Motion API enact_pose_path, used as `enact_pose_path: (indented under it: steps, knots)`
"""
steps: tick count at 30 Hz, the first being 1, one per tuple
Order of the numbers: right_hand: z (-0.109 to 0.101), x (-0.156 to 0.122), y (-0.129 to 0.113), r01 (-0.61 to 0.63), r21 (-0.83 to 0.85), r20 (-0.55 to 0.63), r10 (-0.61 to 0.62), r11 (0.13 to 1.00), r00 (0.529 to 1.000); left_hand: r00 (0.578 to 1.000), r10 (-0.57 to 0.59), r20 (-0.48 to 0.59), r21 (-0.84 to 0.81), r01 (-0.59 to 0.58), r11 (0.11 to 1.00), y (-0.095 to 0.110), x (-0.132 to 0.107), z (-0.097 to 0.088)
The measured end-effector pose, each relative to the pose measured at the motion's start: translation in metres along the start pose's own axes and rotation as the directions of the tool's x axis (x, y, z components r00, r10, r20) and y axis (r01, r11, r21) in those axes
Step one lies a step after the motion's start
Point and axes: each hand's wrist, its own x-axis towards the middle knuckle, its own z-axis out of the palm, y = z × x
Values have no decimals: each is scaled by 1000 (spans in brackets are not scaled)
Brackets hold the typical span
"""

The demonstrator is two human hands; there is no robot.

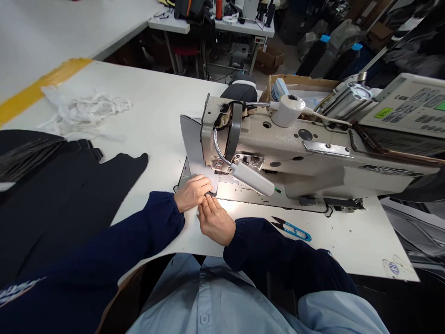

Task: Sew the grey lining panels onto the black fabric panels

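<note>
Place: sewing workshop
Sewing machine point(313, 171): industrial type, control panel point(403, 116), 3 o'clock
Cut pieces point(69, 195): dark, stacked, 9 o'clock
Thread snips point(295, 230): 4 o'clock
Rear bench point(257, 31): 12 o'clock

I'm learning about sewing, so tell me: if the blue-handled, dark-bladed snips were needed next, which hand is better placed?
Probably the right hand: the blue-handled, dark-bladed snips lie nearer to it, on its side of the white tabletop. The left hand is farther off, touching the light-grey material.
</note>
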Motion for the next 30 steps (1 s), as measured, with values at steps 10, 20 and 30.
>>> enact_pose_path:
  steps: [10, 20, 30]
  knots:
    - [8, 19, 27, -46, -35, -18, 45, 998, 999, 995, 87, -39, 72, -84, 994, -30, 23, 6]
    - [5, 32, 37, -130, 38, 43, 128, 991, 991, 999, -20, 32, 56, 19, 998, -38, 47, -6]
    - [8, 28, 35, -151, 55, 12, 150, 987, 989, 999, -24, 44, 90, 20, 996, -37, 51, -12]
